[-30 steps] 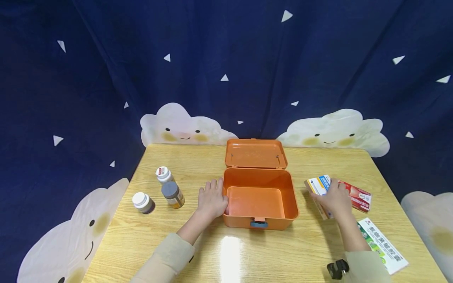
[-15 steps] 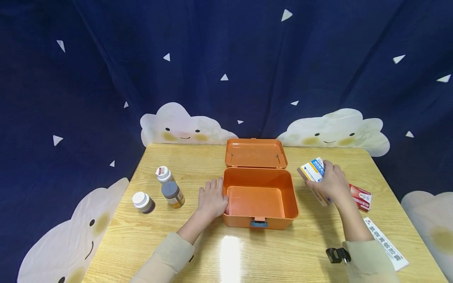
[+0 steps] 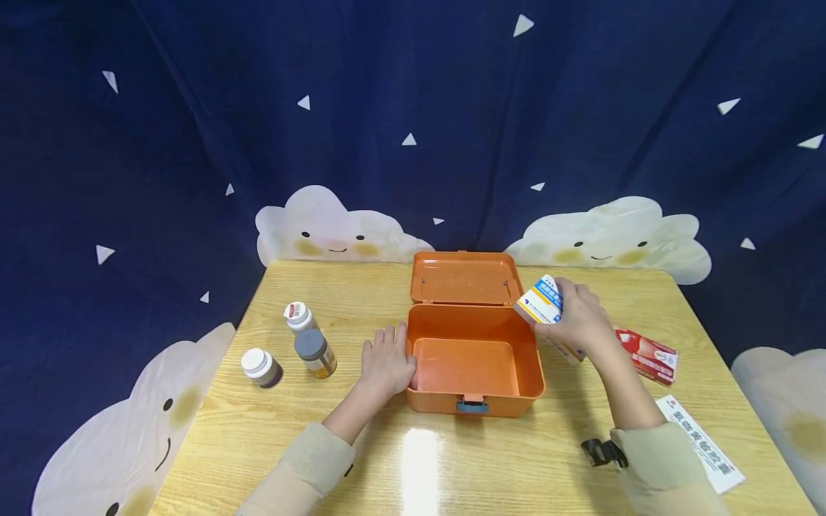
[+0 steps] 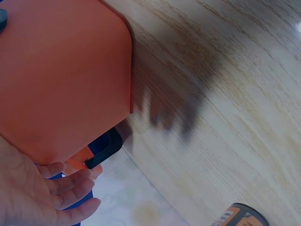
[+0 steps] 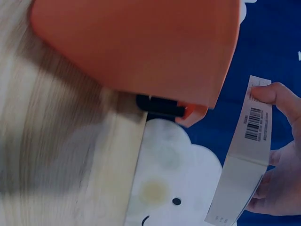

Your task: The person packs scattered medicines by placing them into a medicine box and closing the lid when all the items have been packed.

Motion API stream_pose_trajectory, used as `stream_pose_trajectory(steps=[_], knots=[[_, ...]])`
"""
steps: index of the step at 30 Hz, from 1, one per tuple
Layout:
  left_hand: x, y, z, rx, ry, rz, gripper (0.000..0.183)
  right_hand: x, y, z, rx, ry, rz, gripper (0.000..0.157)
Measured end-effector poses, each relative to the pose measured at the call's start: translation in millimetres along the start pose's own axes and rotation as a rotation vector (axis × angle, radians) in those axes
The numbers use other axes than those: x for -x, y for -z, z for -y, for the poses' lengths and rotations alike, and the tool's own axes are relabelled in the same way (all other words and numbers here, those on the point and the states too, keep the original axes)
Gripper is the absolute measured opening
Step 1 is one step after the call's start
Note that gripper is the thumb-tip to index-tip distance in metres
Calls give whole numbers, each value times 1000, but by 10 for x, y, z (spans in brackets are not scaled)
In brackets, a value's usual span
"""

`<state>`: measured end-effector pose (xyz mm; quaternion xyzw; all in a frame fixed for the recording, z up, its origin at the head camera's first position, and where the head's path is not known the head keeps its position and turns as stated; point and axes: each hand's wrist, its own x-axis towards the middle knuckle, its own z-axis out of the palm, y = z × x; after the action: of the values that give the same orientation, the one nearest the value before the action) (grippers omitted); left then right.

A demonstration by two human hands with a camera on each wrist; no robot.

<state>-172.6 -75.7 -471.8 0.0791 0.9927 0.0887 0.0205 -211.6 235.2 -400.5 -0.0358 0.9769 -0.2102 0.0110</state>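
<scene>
On my feed, the right hand (image 3: 581, 320) pinches a white, blue and orange cardboard carton (image 3: 543, 299) near the back right corner of an open, orange plastic box (image 3: 435, 405); I see the left hand (image 3: 387, 364), fingers extended, resting at its left rim.

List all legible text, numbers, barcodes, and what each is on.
"氨咖黄敏胶囊": white box, partly under the sleeve.
Barcode: blue-and-white box in the right hand; its digits and other print too small.
Red box: characters too blurred.
White bottle, gray-capped bottle: labels unreadable.
Dark bottle: nothing legible.
</scene>
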Motion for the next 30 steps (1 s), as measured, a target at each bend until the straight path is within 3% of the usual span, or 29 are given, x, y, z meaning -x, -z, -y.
stream_pose_trajectory(steps=[14, 22, 30], knots=[[3, -21, 12, -17, -10, -23, 52, -108, -219, 459, 40, 210, 22, 92], [4, -12, 4, -20, -10, -20, 51, -118, -361, 720, 82, 266, 76, 93], [-3, -15, 1, -20, -2, -15, 53, -105, -542, 847, 117, 329, 92, 93]])
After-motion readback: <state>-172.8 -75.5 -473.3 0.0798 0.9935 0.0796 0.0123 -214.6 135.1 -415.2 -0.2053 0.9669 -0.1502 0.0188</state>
